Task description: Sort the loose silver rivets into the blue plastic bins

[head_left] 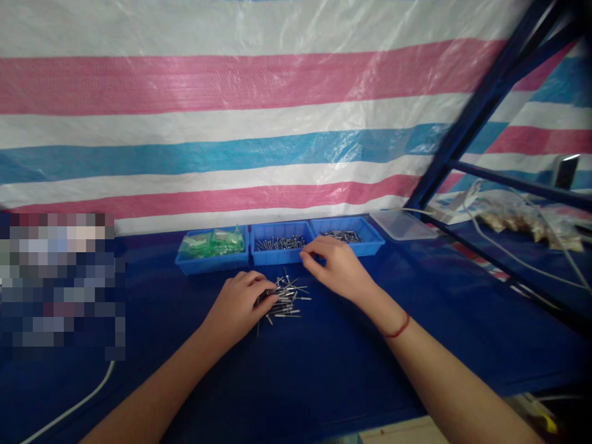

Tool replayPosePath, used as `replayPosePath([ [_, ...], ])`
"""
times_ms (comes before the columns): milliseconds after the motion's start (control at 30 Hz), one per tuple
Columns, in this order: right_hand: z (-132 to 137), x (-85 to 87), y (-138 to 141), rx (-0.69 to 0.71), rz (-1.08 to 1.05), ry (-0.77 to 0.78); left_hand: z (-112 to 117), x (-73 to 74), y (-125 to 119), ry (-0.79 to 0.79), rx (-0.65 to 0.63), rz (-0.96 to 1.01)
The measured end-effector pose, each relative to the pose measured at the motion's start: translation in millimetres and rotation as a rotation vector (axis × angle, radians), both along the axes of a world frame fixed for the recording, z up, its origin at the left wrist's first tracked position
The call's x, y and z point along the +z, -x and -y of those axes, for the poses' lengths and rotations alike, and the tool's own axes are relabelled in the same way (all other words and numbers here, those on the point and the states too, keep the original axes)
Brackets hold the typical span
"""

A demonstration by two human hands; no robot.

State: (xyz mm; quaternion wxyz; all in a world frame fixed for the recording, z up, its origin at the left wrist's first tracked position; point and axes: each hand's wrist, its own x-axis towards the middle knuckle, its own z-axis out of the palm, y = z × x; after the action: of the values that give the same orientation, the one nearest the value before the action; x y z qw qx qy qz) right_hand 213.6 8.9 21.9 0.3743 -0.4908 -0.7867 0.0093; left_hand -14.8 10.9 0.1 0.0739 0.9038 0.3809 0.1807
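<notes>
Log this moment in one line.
left hand: touching metal pins; right hand: near middle blue bin; green packets: in left blue bin

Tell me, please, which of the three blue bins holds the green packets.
The leftmost bin in the row; its green plastic packets set it apart, whereas the middle bin and rightmost bin hold loose metal pins.

Silver-grey blind rivets (287,297) glint against a dark-blue tabletop (296,382) and brighter blue bins (280,257), with packets (213,244) in vivid green, a bracelet (401,329) in dark red, and a tarpaulin (231,86) banded in pink, white and blue stripes.
</notes>
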Motion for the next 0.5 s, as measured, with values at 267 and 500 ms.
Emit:
replayPosePath([
  [267, 12, -7.1, 25, 0.206, 0.051, 0.096, -1, -1.5, -1, -0.043, 0.043, 0.111],
  [500, 14, -11.6, 29, 0.314, 0.089, 0.132, 1, 10.7, -3, 0.02, 0.037, 0.24],
])
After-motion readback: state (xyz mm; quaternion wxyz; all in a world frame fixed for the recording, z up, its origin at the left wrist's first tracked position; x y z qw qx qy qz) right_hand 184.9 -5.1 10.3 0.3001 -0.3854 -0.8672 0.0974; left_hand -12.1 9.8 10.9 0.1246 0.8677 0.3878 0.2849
